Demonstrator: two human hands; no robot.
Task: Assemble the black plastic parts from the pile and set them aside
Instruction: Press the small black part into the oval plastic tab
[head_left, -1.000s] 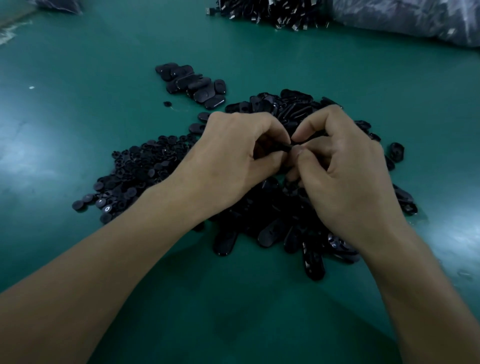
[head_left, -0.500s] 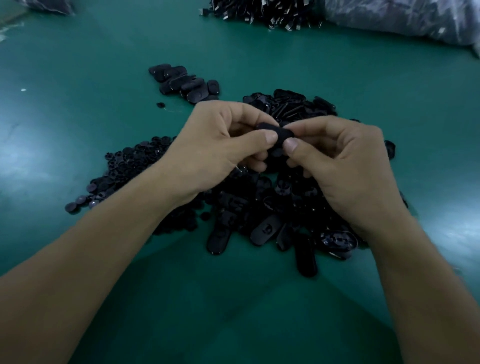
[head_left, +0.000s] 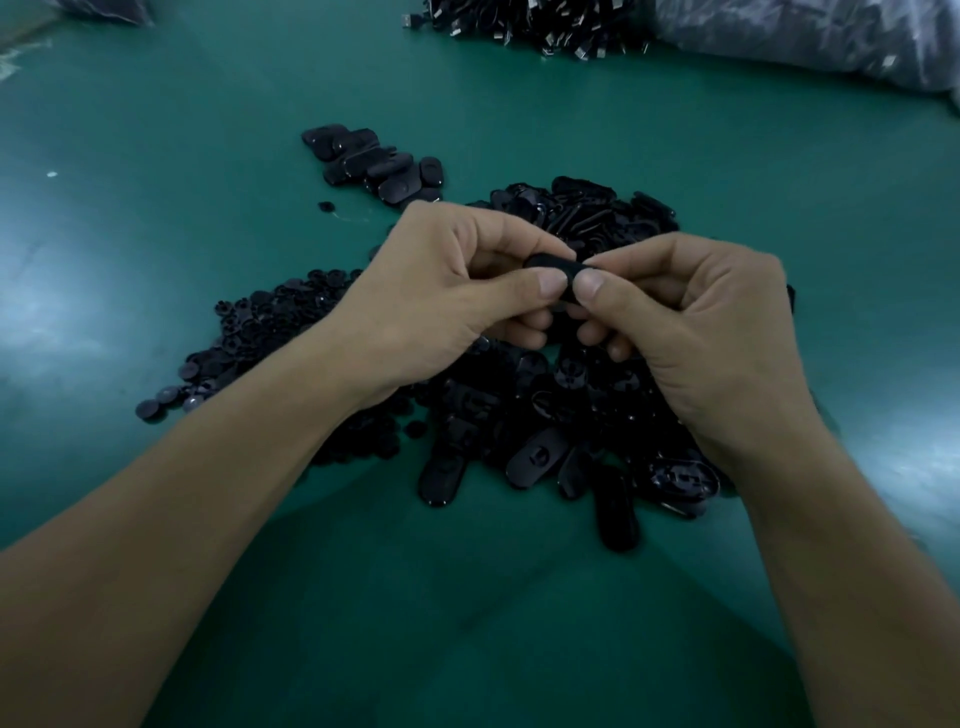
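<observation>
Both hands hold one black oval plastic part (head_left: 556, 266) above the pile. My left hand (head_left: 447, 291) pinches its left end between thumb and forefinger. My right hand (head_left: 696, 322) pinches the right end the same way, the two thumbs nearly touching. Beneath the hands lies the pile of black oval shells (head_left: 545, 441), running up behind the fingers. To its left spreads a heap of small round black pieces (head_left: 249, 338). A small group of assembled oval parts (head_left: 374, 166) sits apart at the back left. My hands hide much of the held part.
The green table (head_left: 156, 182) carries everything. At the far edge lies another heap of dark parts with metal tips (head_left: 530, 23), and a plastic bag (head_left: 810, 36) at the top right. One lone small piece (head_left: 326, 206) lies near the assembled group.
The hands have lifted slightly off the pile and turned the part so both thumbs press on its near face. The grip shifted from curled fingertips to a flat thumb pinch.
</observation>
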